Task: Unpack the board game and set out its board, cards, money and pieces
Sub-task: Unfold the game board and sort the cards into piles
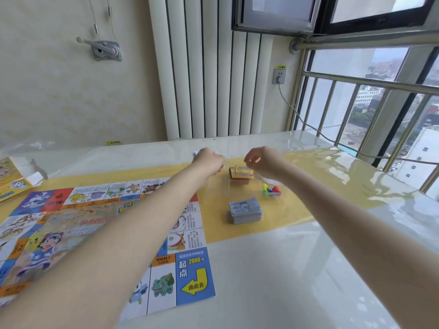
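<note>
The colourful game board (pixel 187 236) lies flat on the left of the table. Right of it a yellow card stack (pixel 241 173) stands at the back. A grey money stack (pixel 245 210) lies nearer me, and small coloured pieces with a die (pixel 272 191) sit to its right. My left hand (pixel 209 162) is a fist just left of the cards, with a pale scrap of wrapper (pixel 196 152) sticking out above it. My right hand (pixel 262 161) hovers over the cards' right side. Its fingertips are curled and pinch what looks like thin clear film.
The opened game box (pixel 11 181) lies at the far left edge. A yellow runner (pixel 332 186) crosses the glossy table under the game parts. A white radiator stands behind the table, and a railing, a window and a trailing cable are at the right.
</note>
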{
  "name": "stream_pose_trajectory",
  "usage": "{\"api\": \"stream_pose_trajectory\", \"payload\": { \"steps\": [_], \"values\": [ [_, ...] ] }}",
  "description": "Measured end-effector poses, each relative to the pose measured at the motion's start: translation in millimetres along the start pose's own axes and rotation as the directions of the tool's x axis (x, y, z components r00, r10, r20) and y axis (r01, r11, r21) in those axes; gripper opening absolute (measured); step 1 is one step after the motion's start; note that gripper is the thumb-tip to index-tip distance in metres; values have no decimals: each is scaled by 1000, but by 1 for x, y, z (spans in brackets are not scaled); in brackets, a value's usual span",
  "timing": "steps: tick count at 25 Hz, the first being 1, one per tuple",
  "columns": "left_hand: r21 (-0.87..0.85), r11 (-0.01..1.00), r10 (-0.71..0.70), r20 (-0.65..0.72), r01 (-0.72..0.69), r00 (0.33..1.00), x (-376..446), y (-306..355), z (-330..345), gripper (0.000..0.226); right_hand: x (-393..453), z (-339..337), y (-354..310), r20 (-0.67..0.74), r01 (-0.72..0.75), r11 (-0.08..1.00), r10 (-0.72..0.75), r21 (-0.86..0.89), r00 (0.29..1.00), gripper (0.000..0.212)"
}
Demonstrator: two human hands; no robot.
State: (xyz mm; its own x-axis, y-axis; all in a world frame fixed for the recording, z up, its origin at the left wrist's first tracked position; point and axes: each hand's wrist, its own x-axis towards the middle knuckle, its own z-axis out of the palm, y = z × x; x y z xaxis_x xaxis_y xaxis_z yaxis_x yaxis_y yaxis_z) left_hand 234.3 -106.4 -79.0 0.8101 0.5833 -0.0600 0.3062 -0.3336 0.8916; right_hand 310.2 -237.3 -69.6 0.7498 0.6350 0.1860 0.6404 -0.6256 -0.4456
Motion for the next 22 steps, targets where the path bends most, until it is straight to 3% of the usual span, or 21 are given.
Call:
{"api": "stream_pose_trajectory", "payload": {
  "steps": [5,8,13,22],
  "values": [
    [250,965,-108,90,82,990,17,1,29,46,16,54,18,-58,-111,992,107,-60,993,31],
    [254,962,-131,108,100,985,21,12,35,51,16,62,22,-67,-119,990,114,-73,991,34],
    [-111,932,-314,222,344,923,17,35,27,52,14,54,21,-23,-138,990,138,15,990,34],
    [-278,873,-339,246,401,908,25,23,17,46,12,52,23,-23,-144,978,149,149,989,31]
  ]
}}
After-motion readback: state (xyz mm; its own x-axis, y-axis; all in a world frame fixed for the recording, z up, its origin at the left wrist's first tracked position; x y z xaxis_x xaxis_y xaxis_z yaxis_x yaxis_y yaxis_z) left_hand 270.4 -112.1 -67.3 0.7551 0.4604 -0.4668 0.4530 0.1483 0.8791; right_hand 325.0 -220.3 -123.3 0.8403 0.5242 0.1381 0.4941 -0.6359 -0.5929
